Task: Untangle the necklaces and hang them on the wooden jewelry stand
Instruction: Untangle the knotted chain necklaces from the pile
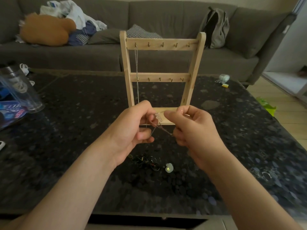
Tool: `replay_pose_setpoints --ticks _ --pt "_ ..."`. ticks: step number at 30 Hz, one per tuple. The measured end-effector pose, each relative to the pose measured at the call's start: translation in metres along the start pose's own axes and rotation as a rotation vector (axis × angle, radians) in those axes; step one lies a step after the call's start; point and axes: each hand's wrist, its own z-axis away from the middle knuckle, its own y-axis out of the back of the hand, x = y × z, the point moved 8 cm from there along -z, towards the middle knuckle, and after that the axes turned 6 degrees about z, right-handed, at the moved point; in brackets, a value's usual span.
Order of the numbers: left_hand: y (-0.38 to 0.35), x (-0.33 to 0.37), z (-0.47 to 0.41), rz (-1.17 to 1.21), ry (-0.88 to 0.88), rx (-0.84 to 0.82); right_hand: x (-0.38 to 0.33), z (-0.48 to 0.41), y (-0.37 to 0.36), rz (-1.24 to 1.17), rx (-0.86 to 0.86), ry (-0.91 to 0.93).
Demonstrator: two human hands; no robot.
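The left hand (132, 128) and right hand (191, 128) each pinch a thin silver chain (162, 128) in curled fingers (144, 136), above the surface (83, 113) before the wooden stand (159, 76), where a second chain (136, 67) hangs from the top-left hook, and a dark tangle (146, 161) lies below.

We see a pale, matt wooden stand (162, 75) with small brass-looking metal hooks (162, 44), a thin shiny metal chain (158, 121), a glossy dark speckled stone-like tabletop (83, 113), and a matt grey cloth sofa (149, 14).
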Motion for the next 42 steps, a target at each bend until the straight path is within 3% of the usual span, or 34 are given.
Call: replay_pose_setpoints --ticks 6,12,20,25,32,42 --pt "0.001 0.004 0.001 0.028 -0.026 -0.004 -0.028 0.005 0.007 0.410 0.108 0.408" --pt "0.000 0.005 0.002 -0.045 -0.045 -0.002 -0.021 0.008 0.003 0.558 0.149 0.349" --pt "0.011 0.004 -0.002 -0.040 -0.052 0.041 -0.018 0.003 0.004 0.400 0.040 0.240" --pt "0.007 0.004 -0.002 -0.055 -0.042 0.009 -0.017 0.002 -0.004 0.562 0.000 0.278" --pt "0.004 -0.002 -0.001 -0.051 0.033 -0.056 -0.018 0.001 -0.001 0.522 0.017 0.295" --pt "-0.007 -0.005 0.005 0.009 0.109 -0.114 -0.015 0.005 0.004 0.483 0.004 0.090"
